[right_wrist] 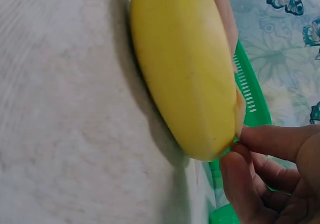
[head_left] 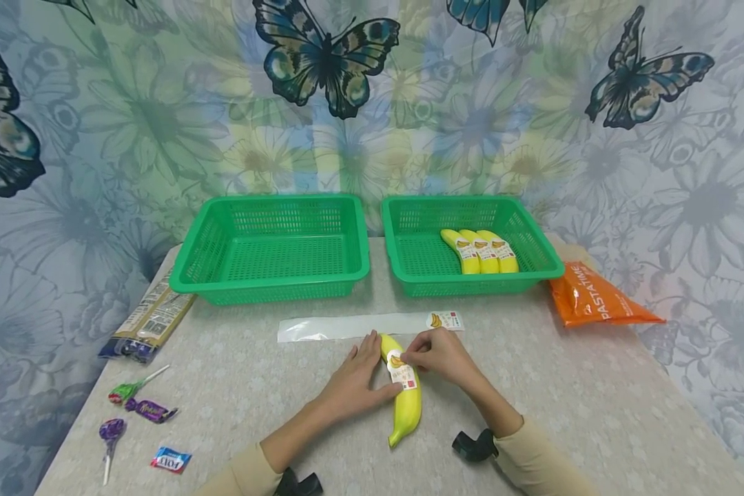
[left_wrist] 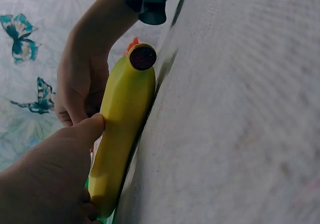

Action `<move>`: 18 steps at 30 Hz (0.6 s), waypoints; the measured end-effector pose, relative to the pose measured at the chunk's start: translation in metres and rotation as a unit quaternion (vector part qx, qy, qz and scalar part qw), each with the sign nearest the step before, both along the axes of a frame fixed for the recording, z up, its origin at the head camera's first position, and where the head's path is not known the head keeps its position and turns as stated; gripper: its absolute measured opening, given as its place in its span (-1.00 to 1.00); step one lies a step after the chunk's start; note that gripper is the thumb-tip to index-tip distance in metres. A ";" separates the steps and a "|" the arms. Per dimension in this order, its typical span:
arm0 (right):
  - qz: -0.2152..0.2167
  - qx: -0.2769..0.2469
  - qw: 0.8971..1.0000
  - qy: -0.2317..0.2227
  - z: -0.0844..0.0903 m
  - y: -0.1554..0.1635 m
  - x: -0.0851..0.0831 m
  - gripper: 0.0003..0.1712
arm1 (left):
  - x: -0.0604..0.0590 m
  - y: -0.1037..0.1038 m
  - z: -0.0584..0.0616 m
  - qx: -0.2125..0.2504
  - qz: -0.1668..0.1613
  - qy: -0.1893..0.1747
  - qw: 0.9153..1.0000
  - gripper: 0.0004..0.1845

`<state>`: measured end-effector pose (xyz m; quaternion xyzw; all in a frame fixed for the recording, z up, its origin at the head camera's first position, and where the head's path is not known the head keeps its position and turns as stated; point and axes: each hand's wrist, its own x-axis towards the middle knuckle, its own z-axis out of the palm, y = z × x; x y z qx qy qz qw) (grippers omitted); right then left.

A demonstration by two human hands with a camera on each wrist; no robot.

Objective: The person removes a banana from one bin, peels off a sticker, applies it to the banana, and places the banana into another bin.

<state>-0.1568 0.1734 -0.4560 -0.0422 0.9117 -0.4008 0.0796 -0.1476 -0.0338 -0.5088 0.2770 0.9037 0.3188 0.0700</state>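
A yellow banana (head_left: pixel 404 406) lies lengthwise on the table, with a white label sticker (head_left: pixel 401 372) showing small banana pictures on its upper side. My left hand (head_left: pixel 355 386) rests along the banana's left side, fingers extended toward its far end. Its thumb (left_wrist: pixel 92 126) presses on top near the sticker's lower edge. With thumb and forefinger my right hand (head_left: pixel 440 355) pinches the sticker's upper right edge. That edge (right_wrist: pixel 240 111) stands slightly off the peel in the right wrist view. Just beyond the hands lies a backing strip (head_left: pixel 359 326) with one more label at its right end.
Two green baskets stand at the back: the left basket (head_left: pixel 269 286) and the right basket (head_left: pixel 465 284), which holds three labelled bananas (head_left: pixel 486 256). An orange pasta bag (head_left: pixel 601 296) lies at right. At left are a gold packet (head_left: pixel 155 317), lollipops (head_left: pixel 111 430) and wrapped sweets (head_left: pixel 171 459).
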 end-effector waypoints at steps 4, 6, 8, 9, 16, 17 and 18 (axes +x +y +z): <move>-0.017 -0.011 1.000 -0.017 -0.005 0.002 -0.002 -0.83 | 0.001 0.001 0.001 0.003 0.002 0.001 1.000 0.08; -0.032 -0.007 0.999 -0.028 -0.009 0.004 -0.003 -0.80 | 0.001 0.001 0.001 0.006 0.003 -0.001 1.000 0.08; -0.038 -0.002 0.998 -0.047 -0.014 0.006 -0.004 -0.78 | 0.002 0.001 0.001 0.005 0.003 -0.004 1.000 0.09; -0.040 -0.001 0.998 -0.058 -0.015 0.006 -0.004 -0.77 | 0.002 0.001 0.001 0.002 0.003 -0.004 1.000 0.09; -0.010 -0.044 0.994 -0.104 -0.022 0.013 -0.006 -0.70 | 0.001 0.001 0.001 -0.005 0.005 0.005 1.000 0.10; -0.003 -0.054 0.993 -0.109 -0.022 0.014 -0.007 -0.70 | 0.001 0.002 0.001 -0.006 0.005 0.004 1.000 0.10; 0.005 -0.065 0.991 -0.118 -0.022 0.015 -0.007 -0.69 | 0.000 0.002 0.001 -0.007 0.004 0.004 1.000 0.10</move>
